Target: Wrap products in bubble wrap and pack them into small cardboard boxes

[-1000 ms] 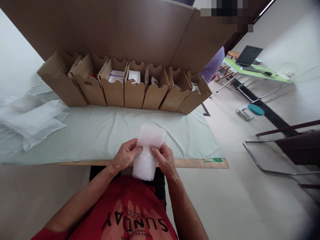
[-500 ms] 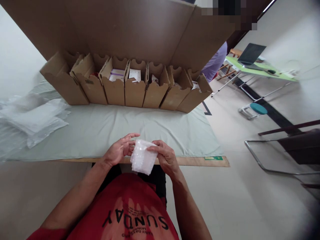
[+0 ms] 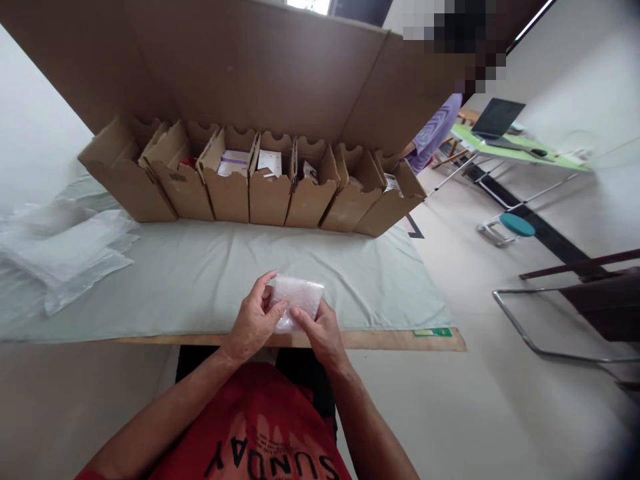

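**Bubble wrap held in both hands at the table's near edge**

A small folded piece of bubble wrap (image 3: 299, 290) is at the lower centre of the frame, above the table's wooden edge (image 3: 390, 341); the left hand (image 3: 251, 325) grips its left side, thumb pressed on the near face, index finger along the upper left corner; the right hand (image 3: 323, 335) is clamped on its lower right, thumb flat on the near face, tip close to the left thumb; the right hand's other fingers are mostly hidden behind the wrap, and their exact placing cannot be told.

A pale green cloth (image 3: 375, 283) covers the table; clear plastic bags (image 3: 75, 250) lie in a loose pile at the left of the frame; seven open cardboard boxes (image 3: 270, 203) stand side by side across the upper middle, the third from the left holding a purple and white item; a tall cardboard panel (image 3: 250, 73) rises behind them.

At the upper right, a purple sleeve (image 3: 436, 137) of another person shows past the panel; beyond it, a laptop (image 3: 499, 120) sits on a green table (image 3: 560, 162); a teal stool (image 3: 517, 225) stands below.
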Demonstrator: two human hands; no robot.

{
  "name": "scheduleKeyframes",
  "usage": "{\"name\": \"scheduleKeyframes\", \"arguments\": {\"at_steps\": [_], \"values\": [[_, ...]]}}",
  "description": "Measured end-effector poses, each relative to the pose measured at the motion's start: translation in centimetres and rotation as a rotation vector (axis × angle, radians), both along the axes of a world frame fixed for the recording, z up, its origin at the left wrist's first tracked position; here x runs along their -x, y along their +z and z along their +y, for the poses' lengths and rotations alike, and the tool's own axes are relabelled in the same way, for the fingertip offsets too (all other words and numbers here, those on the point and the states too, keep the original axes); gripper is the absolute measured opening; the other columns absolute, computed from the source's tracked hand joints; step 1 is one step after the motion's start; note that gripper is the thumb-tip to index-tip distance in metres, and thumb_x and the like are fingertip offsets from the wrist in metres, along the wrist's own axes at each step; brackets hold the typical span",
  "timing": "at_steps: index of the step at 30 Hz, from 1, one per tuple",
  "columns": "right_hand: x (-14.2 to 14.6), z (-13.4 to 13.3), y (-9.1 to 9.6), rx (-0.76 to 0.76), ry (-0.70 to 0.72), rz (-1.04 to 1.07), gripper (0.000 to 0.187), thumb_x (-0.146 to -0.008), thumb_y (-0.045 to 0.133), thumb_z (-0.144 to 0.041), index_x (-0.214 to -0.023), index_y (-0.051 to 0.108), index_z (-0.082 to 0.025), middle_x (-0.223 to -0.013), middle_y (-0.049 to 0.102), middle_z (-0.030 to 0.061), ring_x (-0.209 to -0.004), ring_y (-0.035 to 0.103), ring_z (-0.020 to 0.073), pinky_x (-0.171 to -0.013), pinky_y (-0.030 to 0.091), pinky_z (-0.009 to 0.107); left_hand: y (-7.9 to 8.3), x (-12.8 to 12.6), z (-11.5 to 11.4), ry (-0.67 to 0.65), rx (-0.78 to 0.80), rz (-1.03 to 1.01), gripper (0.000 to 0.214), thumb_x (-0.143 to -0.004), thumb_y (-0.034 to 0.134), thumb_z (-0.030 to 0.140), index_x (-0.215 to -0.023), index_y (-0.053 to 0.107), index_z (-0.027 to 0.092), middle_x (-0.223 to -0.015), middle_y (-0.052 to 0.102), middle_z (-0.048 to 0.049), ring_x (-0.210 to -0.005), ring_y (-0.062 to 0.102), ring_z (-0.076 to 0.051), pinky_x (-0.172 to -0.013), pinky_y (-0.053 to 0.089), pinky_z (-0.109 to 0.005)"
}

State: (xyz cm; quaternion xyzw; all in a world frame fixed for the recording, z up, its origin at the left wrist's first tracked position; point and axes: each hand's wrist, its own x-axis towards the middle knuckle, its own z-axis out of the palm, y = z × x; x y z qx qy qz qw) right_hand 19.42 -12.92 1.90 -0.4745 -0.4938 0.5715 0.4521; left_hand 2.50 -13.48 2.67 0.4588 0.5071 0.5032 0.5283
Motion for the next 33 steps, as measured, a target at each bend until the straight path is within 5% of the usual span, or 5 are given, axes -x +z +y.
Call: {"name": "scheduleKeyframes", "arguments": {"at_steps": [4,11,18,22,33], "values": [[-0.3,1.0,0.3,-0.032,-0.060,-0.115,0.037,-0.083,0.071,-0.050,-0.102,0.067,-0.018,-0.089,0.071,0.0048,-0.075,0.063,0.0187,-0.066,0.052,0.029,-0.9,0.1,0.7,-0.156,0.090,-0.116,0.064,-0.079,0.070,0.030,-0.137,0.049,0.013,-0.089,0.068,-0.0024,-0.078,0.065,-0.015,-0.069,0.053,-0.026],[-4.1,5.4,3.1,-0.212,0.283,-0.465,0.028,-0.087,0.065,-0.042,-0.101,0.069,-0.018,-0.090,0.075,0.0064,-0.078,0.066,0.0211,-0.068,0.052,0.031,-1.6,0.3,2.5,-0.135,0.095,-0.049,0.040,-0.079,0.069,0.031,-0.115,0.065,0.014,-0.096,0.072,-0.0065,-0.085,0.068,-0.018,-0.078,0.055,-0.030],[-8.1,18.0,15.9,-0.635,-0.237,-1.035,0.026,-0.085,0.063,-0.045,-0.092,0.066,-0.020,-0.074,0.068,0.0039,-0.066,0.059,0.0198,-0.061,0.044,0.031,-2.1,2.7,4.5,-0.091,-0.021,0.230,0.040,-0.085,0.065,0.036,-0.121,0.067,0.018,-0.106,0.075,-0.0102,-0.093,0.071,-0.020,-0.085,0.059,-0.034],[-5.4,25.8,21.1,-0.723,-0.203,-1.396,0.021,-0.088,0.060,-0.040,-0.091,0.065,-0.019,-0.076,0.067,0.0053,-0.070,0.060,0.0201,-0.063,0.042,0.030,-4.1,2.5,4.8,-0.101,-0.127,0.369,0.026,-0.088,0.058,0.028,-0.109,0.072,0.020,-0.094,0.078,-0.0070,-0.084,0.074,-0.018,-0.077,0.061,-0.029],[3.0,36.2,18.0,-0.407,-0.009,-1.602,0.033,-0.086,0.059,-0.024,-0.112,0.070,-0.008,-0.104,0.074,0.0193,-0.099,0.070,0.0290,-0.081,0.053,0.035,-8.0,1.2,5.3,-0.015,-0.463,0.501,0.017,-0.091,0.055,0.019,-0.097,0.071,0.022,-0.083,0.077,-0.0041,-0.072,0.074,-0.015,-0.065,0.060,-0.020]]}}
